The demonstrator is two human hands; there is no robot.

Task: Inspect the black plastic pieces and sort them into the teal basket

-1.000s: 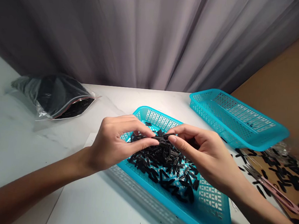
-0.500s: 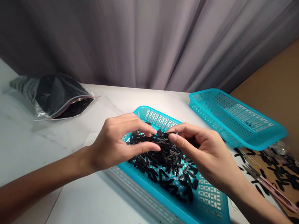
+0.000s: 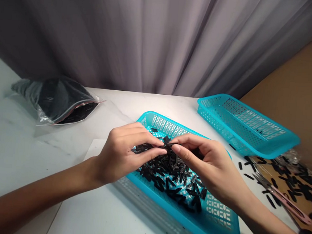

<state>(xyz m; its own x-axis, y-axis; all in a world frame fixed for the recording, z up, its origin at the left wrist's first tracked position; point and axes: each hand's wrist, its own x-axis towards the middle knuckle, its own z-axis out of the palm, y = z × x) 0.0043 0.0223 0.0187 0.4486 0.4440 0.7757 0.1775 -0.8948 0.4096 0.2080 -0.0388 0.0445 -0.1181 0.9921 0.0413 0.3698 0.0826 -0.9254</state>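
A turquoise perforated tray (image 3: 218,220) lies in front of me, filled with several small flat black plastic pieces (image 3: 175,177). Over its far end, my left hand (image 3: 123,150) pinches a small bundle of the black pieces (image 3: 149,148) between thumb and fingers. My right hand (image 3: 206,163) meets it from the right, thumb and forefinger closed on the other end of the same bundle. Both hands hover just above the heap in the tray.
A second turquoise tray (image 3: 248,127) stands at the back right. More black pieces (image 3: 293,176) and pink-handled snips (image 3: 287,201) lie on the brown surface to the right. A zip bag of black parts (image 3: 56,99) rests at the back left. A grey curtain hangs behind.
Both hands have drifted slightly right and closer together, and the pinch on the bundle has tightened. The tray and everything else stay put.
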